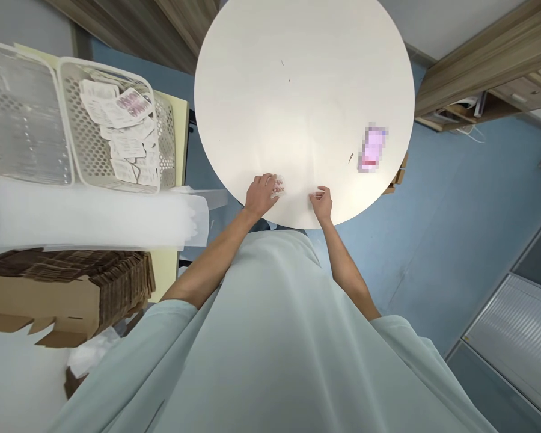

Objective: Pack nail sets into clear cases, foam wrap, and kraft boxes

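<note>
Near the front edge of a round white table [297, 90], my left hand [260, 195] has its fingers and thumb around a small clear pack [278, 186] with rows of reddish pieces. The hand covers the pack's left part. To the right, my right hand [322, 203] is just above or on the tabletop, its fingers curled in toward the thumb. A faint clear edge shows by its fingertips, but I cannot make out what it is.
A pixelated pink-purple item [372, 149] lies on the table's right side. At left, a white perforated basket [168, 135] holds many cards, beside another basket [65, 132] of clear plastic pieces. White sheeting [94, 213] and folded cardboard boxes [40, 300] are nearer me.
</note>
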Action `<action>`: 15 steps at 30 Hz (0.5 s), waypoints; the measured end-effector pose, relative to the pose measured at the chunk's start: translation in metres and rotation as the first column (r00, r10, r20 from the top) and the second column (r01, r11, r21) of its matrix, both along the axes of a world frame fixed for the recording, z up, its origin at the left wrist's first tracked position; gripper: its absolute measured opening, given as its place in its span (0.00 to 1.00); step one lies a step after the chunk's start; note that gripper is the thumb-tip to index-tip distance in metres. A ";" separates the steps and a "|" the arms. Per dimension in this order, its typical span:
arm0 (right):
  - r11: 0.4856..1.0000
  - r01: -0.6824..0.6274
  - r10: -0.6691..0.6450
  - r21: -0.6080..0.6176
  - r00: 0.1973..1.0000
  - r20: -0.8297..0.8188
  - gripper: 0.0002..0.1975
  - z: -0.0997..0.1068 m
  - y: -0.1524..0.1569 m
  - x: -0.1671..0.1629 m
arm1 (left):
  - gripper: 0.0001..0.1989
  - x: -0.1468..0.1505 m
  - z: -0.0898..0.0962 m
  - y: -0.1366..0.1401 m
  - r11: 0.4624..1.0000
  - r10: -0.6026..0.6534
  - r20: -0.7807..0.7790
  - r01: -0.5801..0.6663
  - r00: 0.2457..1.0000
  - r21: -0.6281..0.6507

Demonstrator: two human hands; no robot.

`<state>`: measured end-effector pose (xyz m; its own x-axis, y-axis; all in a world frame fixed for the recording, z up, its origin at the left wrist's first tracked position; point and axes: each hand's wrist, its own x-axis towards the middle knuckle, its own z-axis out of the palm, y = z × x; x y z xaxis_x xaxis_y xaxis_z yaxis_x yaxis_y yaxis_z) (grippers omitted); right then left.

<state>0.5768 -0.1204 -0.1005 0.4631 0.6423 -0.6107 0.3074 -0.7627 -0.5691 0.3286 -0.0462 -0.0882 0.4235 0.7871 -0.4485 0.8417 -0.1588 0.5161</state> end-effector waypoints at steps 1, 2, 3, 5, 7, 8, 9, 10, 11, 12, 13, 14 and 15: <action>1.000 -0.004 0.004 -0.010 1.000 -0.002 0.20 0.000 0.000 0.000 | 0.35 0.006 -0.002 0.000 1.000 -0.003 -0.001 0.003 1.000 -0.007; 1.000 -0.016 0.016 -0.020 1.000 -0.002 0.18 0.000 0.000 0.000 | 0.34 0.011 -0.003 0.000 1.000 -0.003 -0.006 0.003 1.000 -0.019; 0.999 -0.033 0.033 -0.028 0.999 0.001 0.16 0.000 0.000 0.001 | 0.33 0.015 -0.005 -0.001 0.999 -0.005 -0.012 0.005 1.000 -0.032; 0.997 -0.069 0.069 -0.029 0.998 0.005 0.10 0.002 0.001 0.002 | 0.32 0.020 -0.007 -0.001 0.999 -0.015 -0.023 0.014 1.000 -0.049; 0.995 -0.096 0.096 -0.015 0.995 0.001 0.09 0.007 0.001 0.001 | 0.29 0.021 -0.008 -0.002 0.999 -0.018 -0.022 0.017 1.000 -0.048; 0.994 -0.111 0.111 -0.004 0.994 -0.005 0.09 0.010 0.002 0.000 | 0.27 0.021 -0.009 -0.003 0.999 -0.011 -0.014 0.011 1.000 -0.038; 0.992 -0.127 0.127 0.007 0.992 -0.010 0.09 0.014 0.002 -0.002 | 0.24 0.020 -0.009 -0.003 1.000 0.004 0.001 -0.004 1.000 -0.023; 0.989 -0.146 0.146 0.017 0.989 -0.011 0.09 0.019 0.002 -0.004 | 0.21 0.020 -0.009 -0.004 1.000 0.023 0.025 -0.023 0.999 -0.003; 0.985 -0.169 0.170 0.026 0.985 -0.009 0.09 0.023 0.003 -0.007 | 0.19 0.021 -0.009 -0.004 0.999 0.044 0.054 -0.045 0.998 0.017; 0.979 -0.199 0.199 0.038 0.980 -0.008 0.08 0.027 0.003 -0.011 | 0.18 0.021 -0.009 -0.005 0.997 0.063 0.082 -0.065 0.995 0.031; 0.971 -0.233 0.233 0.050 0.972 -0.007 0.08 0.031 0.004 -0.016 | 0.18 0.022 -0.008 -0.006 0.996 0.078 0.100 -0.082 0.992 0.033; 0.960 -0.272 0.273 0.066 0.962 -0.008 0.07 0.034 0.005 -0.022 | 0.20 0.022 -0.008 -0.006 0.995 0.091 0.103 -0.093 0.990 0.022; 0.946 -0.314 0.316 0.083 0.949 -0.011 0.07 0.037 0.006 -0.027 | 0.22 0.023 -0.007 -0.007 0.995 0.096 0.095 -0.097 0.991 -0.001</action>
<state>0.5494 -0.1149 -0.0632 0.2151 0.7999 -0.5602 0.5108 -0.5811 -0.6336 0.3514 -0.0531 -0.0952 0.3859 0.8280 -0.4068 0.8006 -0.0815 0.5936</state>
